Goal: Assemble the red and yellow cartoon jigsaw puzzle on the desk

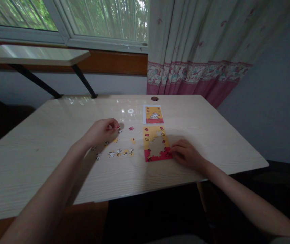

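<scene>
A partly assembled jigsaw puzzle (157, 158) lies flat on the table, yellow above and red below, with a gap in its middle. My right hand (186, 155) rests at its lower right edge, fingers curled and tips touching the red part; whether they pinch anything is hidden. To the left, my left hand (104, 130) is closed in a pinch on a small red puzzle piece (118, 126), just above the loose pieces. Another red piece (131, 128) lies to the right of that hand. Several white and yellow pieces (111, 154) are spread below it.
A reference picture card (154, 115) showing a white animal lies directly behind the puzzle. The pale wooden table (200, 118) has a round cable hole (154, 98) at its back edge. A raised shelf (35, 55) on black legs stands at the back left, near the window and curtain (185, 44).
</scene>
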Demonstrator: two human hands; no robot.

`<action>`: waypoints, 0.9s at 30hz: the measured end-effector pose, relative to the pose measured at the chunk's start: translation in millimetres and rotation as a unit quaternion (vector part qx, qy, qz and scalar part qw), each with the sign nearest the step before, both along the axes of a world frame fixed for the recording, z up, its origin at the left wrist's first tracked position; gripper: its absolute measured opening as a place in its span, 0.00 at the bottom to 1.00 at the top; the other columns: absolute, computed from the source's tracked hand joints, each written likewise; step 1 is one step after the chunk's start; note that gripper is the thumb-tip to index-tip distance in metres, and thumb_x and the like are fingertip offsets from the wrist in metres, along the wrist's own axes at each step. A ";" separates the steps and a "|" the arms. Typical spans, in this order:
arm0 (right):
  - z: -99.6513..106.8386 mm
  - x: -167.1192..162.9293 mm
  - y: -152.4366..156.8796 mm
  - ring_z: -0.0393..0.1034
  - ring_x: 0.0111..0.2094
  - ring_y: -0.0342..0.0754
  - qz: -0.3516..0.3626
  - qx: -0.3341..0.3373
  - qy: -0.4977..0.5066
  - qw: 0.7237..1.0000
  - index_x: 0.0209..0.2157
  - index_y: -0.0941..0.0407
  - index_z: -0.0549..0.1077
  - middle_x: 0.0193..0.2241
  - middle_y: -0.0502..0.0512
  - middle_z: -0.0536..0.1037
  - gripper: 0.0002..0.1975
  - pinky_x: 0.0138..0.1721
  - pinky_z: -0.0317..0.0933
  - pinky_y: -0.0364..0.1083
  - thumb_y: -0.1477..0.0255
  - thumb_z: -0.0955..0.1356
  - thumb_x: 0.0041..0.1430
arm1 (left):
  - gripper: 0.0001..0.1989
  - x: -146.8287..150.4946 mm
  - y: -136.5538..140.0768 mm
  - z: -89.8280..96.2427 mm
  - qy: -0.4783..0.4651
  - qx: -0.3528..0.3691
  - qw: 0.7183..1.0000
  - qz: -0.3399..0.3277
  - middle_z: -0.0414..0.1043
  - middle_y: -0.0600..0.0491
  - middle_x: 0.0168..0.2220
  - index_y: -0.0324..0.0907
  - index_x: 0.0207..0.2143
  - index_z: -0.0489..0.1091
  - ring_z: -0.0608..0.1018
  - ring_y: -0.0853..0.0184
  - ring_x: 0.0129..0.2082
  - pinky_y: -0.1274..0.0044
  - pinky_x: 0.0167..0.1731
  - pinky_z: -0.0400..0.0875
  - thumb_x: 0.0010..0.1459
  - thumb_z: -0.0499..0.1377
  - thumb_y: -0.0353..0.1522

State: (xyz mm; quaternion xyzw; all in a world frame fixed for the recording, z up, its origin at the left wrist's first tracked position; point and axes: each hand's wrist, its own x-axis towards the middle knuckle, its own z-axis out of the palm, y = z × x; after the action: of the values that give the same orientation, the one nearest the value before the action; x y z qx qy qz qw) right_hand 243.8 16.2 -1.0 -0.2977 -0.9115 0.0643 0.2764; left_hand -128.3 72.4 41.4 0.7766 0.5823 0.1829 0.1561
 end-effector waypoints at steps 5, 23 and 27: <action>-0.1 1.3 5.3 0.68 0.35 0.48 -0.019 -0.007 0.017 1.000 0.34 0.56 0.73 0.33 0.56 0.76 0.06 0.38 0.63 0.48 0.76 0.64 0.57 | 0.14 45.9 -11.4 13.9 -0.168 -0.055 0.982 -0.070 0.77 0.49 0.38 0.40 0.36 0.74 0.76 0.66 0.35 0.76 0.34 0.69 0.54 0.54 0.38; -3.4 3.9 9.2 0.69 0.35 0.47 -0.045 -0.031 0.033 0.998 0.34 0.56 0.73 0.32 0.56 0.75 0.08 0.37 0.64 0.47 0.78 0.63 0.55 | 0.15 21.0 7.8 -25.0 -0.124 -0.094 0.987 0.035 0.76 0.49 0.31 0.38 0.39 0.72 0.76 0.66 0.30 0.75 0.31 0.68 0.47 0.56 0.31; -3.2 4.0 8.8 0.69 0.35 0.47 -0.042 -0.025 0.034 0.998 0.34 0.56 0.73 0.32 0.56 0.75 0.08 0.37 0.64 0.47 0.78 0.63 0.55 | 0.13 36.1 1.2 -27.6 -0.086 -0.071 0.993 0.044 0.75 0.49 0.31 0.37 0.36 0.74 0.74 0.66 0.30 0.76 0.31 0.66 0.48 0.56 0.32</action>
State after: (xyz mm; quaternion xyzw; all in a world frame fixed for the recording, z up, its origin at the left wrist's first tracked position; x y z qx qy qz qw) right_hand 247.8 25.0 -4.2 -0.3399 -0.8866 0.0860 0.3016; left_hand -92.2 73.5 13.8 0.7185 0.6120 0.2137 0.2522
